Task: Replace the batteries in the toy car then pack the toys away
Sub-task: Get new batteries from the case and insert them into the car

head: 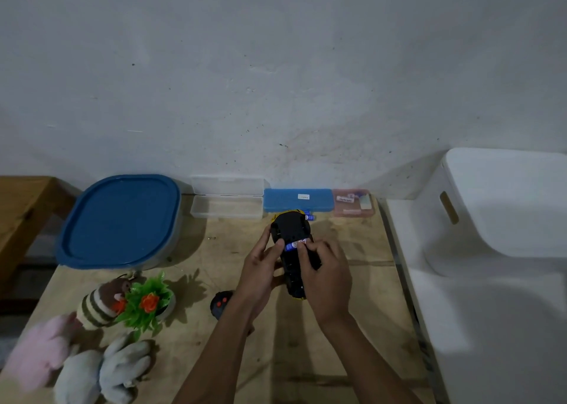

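The left forearm (233,342) hides half the remote control (219,305), and the bottom edge crops the grey plush (79,376).

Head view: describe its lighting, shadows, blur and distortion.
Head view: dim, bluish light; the plastic plant casts its shadow rightward on the table; wide-angle lens bends the frame edges; the soft toys at lower left look smeared; the battery label is too blurred to read.

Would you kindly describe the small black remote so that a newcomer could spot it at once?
Start at the blue-lidded tub at the table's back left. Nearer the camera stands a green plastic plant; right of it lies the remote, partly hidden by the left forearm. Unlike the soft toys nearby, it is black with red buttons.
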Available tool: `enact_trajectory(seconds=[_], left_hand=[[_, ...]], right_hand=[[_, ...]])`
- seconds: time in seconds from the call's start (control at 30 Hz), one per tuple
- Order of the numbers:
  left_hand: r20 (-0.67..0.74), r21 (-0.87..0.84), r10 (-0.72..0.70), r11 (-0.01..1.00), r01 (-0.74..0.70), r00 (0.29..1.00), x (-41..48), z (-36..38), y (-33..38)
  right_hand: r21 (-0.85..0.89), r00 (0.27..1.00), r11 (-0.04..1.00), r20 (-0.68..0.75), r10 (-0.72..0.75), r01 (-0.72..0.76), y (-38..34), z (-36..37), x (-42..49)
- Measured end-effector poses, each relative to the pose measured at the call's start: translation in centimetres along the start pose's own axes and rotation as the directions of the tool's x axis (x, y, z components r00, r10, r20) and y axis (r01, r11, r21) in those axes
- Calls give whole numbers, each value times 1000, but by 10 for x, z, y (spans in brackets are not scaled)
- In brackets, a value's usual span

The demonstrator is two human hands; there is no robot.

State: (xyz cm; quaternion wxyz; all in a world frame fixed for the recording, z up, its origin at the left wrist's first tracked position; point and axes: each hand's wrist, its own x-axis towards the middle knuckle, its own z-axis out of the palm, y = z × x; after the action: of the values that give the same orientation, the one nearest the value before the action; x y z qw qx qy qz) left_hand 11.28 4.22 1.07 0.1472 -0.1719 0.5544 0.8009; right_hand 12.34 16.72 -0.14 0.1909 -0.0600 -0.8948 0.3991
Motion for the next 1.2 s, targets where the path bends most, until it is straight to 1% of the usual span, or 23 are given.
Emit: enact_trajectory(seconds=[0.1, 0.2, 0.23, 0.3, 0.37, 0.43, 0.47, 0.53, 0.6, 0.73, 0.8, 0.83, 0.87, 0.9, 0.93, 0.97, 1.0, 1.03, 1.07, 1.1, 1.13, 1.17, 1.2], left_hand=[[-3, 10, -11, 1000, 11, 1000, 7, -2, 0], [-40, 11, -33, 999, 34, 999, 14, -7, -1], [-57, 8, -41, 999, 41, 998, 17, -9, -2], [-100, -8, -56, 998, 56, 993, 23, -15, 0], [-149, -14, -64, 998, 63, 987, 31, -23, 3], [-188, -8, -61, 998, 61, 980, 39, -31, 8], [-199, -9, -59, 998, 58, 978, 42, -34, 11], [-210, -10, -51, 999, 50, 976, 47, -38, 16], [-217, -8, -46, 999, 45, 975, 51, -42, 20], [-216, -5, -45, 999, 45, 975, 53, -47, 24], [-219, -9, -39, 999, 38, 975, 52, -48, 26], [-222, -13, -36, 999, 34, 974, 51, -49, 27], [-226, -21, -36, 999, 32, 974, 50, -49, 27], [-229, -32, -35, 999, 29, 973, 50, -50, 28], [-231, -45, -35, 999, 26, 972, 49, -50, 28], [-233, -56, -35, 998, 23, 972, 48, -50, 29], [-237, -65, -35, 998, 20, 971, 47, -49, 29], [-237, -73, -34, 997, 18, 971, 46, -48, 29], [-233, -78, -33, 997, 15, 972, 45, -47, 30], [-226, -82, -31, 997, 13, 974, 43, -45, 30], [-217, -83, -30, 996, 12, 976, 41, -43, 30], [-211, -81, -26, 997, 9, 977, 39, -41, 30], [-206, -75, -20, 997, 4, 978, 36, -38, 31]], right_hand=[[-146, 996, 985, 34, -84, 88, 4, 0, 5], [-227, 983, 964, 149, -106, 139, 8, 2, 13], [-198, 972, 970, 213, -96, 139, 11, 3, 17], [-30, 947, 998, 318, -48, 60, 17, 4, 29], [63, 958, 998, 288, -1, -18, 28, 9, 48], [0, 968, 998, 243, 55, -57, 43, 19, 70], [-62, 958, 997, 282, 60, -44, 51, 26, 81], [-221, 898, 972, 439, 30, 76, 65, 43, 98], [-342, 835, 908, 551, -14, 242, 73, 56, 110], [-459, 786, 778, 614, -73, 430, 80, 69, 125], [-455, 779, 760, 617, -106, 464, 86, 71, 127], [-433, 777, 780, 621, -104, 451, 87, 70, 128], [-401, 783, 826, 617, -75, 396, 86, 68, 127], [-336, 807, 904, 591, -16, 264, 82, 65, 125], [-228, 820, 973, 564, 95, 44, 75, 60, 121], [-69, 809, 973, 544, 221, -219, 66, 56, 116], [103, 772, 887, 545, 329, -451, 55, 49, 110], [265, 716, 739, 578, 392, -619, 41, 40, 104], [394, 652, 555, 639, 408, -733, 30, 31, 97], [475, 604, 382, 696, 387, -793, 18, 22, 91], [519, 599, 299, 712, 367, -801, 8, 14, 84], [552, 634, 314, 686, 356, -773, -3, 7, 78], [573, 695, 396, 627, 353, -718, -10, 4, 70]])
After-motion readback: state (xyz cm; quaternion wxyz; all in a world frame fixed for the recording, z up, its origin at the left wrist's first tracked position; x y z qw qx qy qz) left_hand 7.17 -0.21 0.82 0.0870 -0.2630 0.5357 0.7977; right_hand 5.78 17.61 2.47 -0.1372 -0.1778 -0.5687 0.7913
